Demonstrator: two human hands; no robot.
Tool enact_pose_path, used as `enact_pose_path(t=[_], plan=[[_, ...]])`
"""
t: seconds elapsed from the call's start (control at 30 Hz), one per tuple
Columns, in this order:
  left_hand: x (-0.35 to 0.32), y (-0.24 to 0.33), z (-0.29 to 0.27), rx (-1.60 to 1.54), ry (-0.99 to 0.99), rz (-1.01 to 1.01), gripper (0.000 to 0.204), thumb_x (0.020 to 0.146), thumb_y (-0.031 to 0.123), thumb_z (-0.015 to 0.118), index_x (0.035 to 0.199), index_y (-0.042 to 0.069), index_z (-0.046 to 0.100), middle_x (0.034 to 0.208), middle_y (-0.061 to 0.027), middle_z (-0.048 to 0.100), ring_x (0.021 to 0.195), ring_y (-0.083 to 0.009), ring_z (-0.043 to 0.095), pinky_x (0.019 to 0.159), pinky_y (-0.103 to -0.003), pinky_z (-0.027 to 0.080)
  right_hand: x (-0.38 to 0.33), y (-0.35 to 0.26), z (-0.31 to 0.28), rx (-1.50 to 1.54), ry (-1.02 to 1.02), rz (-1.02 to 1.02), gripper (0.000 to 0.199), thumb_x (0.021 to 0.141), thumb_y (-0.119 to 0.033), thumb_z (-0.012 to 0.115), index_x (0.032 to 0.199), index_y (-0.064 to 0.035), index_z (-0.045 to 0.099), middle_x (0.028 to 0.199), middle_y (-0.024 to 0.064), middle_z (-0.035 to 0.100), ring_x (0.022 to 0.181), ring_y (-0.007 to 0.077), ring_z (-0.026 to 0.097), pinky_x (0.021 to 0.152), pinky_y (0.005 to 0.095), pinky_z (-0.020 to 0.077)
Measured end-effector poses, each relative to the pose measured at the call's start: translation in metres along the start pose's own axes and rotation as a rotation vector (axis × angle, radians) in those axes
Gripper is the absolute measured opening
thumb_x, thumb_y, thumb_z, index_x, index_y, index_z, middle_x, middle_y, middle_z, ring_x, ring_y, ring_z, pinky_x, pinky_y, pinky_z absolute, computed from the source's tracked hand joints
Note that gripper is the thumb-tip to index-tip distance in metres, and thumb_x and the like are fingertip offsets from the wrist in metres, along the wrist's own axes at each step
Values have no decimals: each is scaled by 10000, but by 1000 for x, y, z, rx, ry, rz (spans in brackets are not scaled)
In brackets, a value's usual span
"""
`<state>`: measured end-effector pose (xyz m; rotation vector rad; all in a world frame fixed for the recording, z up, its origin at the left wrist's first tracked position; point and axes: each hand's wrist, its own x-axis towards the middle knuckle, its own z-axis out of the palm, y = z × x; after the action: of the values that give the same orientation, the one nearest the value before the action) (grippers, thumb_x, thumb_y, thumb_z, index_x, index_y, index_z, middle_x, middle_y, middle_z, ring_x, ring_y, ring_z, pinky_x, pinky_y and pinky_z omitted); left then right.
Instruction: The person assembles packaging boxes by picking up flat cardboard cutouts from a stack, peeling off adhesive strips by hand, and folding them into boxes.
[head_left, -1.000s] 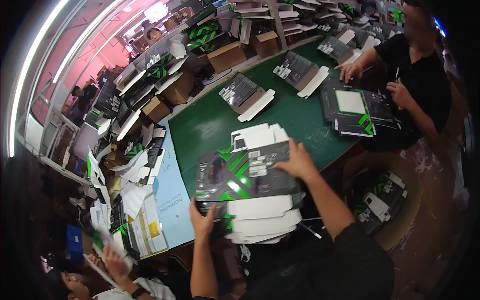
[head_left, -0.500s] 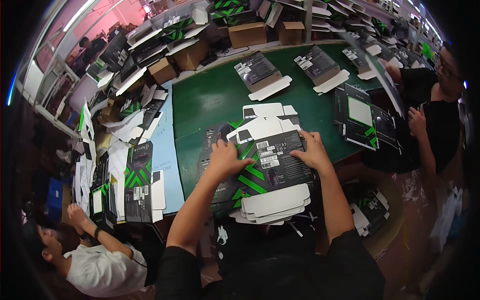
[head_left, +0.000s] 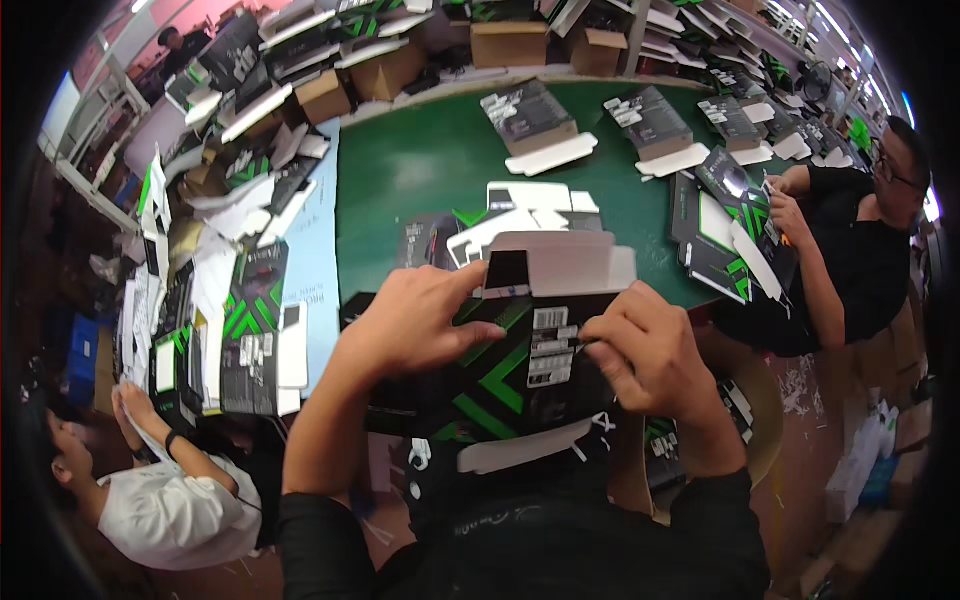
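In front of me, a black and green printed carton (head_left: pixel 495 375) is raised at the near edge of the table. One white flap (head_left: pixel 580 265) stands up along its far side, and another white flap (head_left: pixel 525 448) sticks out toward me. My left hand (head_left: pixel 415 320) grips the carton's far left part, its thumb lying across the printed face. My right hand (head_left: pixel 650 350) is curled at the right side, fingertips pinching beside the white labels (head_left: pixel 551 345). Whatever lies under my fingers is hidden. Behind the raised carton are more flat carton blanks (head_left: pixel 425 240) with white flaps.
Black boxes (head_left: pixel 530 115) with open flaps stand along the far side of the green table (head_left: pixel 400 165). At the right, a person in black (head_left: pixel 850 240) handles cartons; at the left, a person in white (head_left: pixel 185 500). Brown cardboard boxes (head_left: pixel 510 45) line the back.
The top carton has been lifted from the flat stack and tilted toward me. Both hands have moved in around its edges. The co-worker at right has lowered a carton to the table.
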<state>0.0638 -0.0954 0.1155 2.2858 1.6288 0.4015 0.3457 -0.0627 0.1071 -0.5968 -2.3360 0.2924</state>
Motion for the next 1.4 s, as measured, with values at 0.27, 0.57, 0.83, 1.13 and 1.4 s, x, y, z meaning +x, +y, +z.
enact_pose_path(t=[0.27,0.57,0.83,1.13,1.4], plan=[[-62,35,7,-79,-151,211,328,774,300,763,901,60,580,710,-118,599,700,-385,621,573,-446,445,23,-25,34,-158,87,-559,165,703,-139,742,815,-77,637,752,-4,596,622,155,554,476,283,429],[-88,9,38,-489,73,327,287,710,220,796,873,19,672,649,-134,578,577,-352,579,543,-381,435,-2,-53,39,13,-78,-575,274,694,-241,830,683,-112,588,678,-16,534,581,150,529,470,276,396],[-128,-36,89,-1602,784,-361,330,1042,319,498,795,100,514,730,-13,612,574,-71,472,525,-261,327,-48,-63,3,322,490,-10,250,900,-199,774,949,-43,584,769,40,570,650,132,520,560,227,396],[-106,20,217,-2429,-275,575,425,1019,525,444,867,134,509,643,-36,558,592,-182,484,736,-339,333,-7,-77,80,388,553,168,142,842,-54,777,885,-29,644,780,73,636,665,234,583,600,333,454],[-91,26,212,-2393,-442,626,396,1032,483,444,907,114,518,668,-31,567,623,-163,518,722,-330,322,26,-67,88,269,635,8,222,816,-73,816,898,-26,616,786,85,627,649,249,570,597,348,451]])
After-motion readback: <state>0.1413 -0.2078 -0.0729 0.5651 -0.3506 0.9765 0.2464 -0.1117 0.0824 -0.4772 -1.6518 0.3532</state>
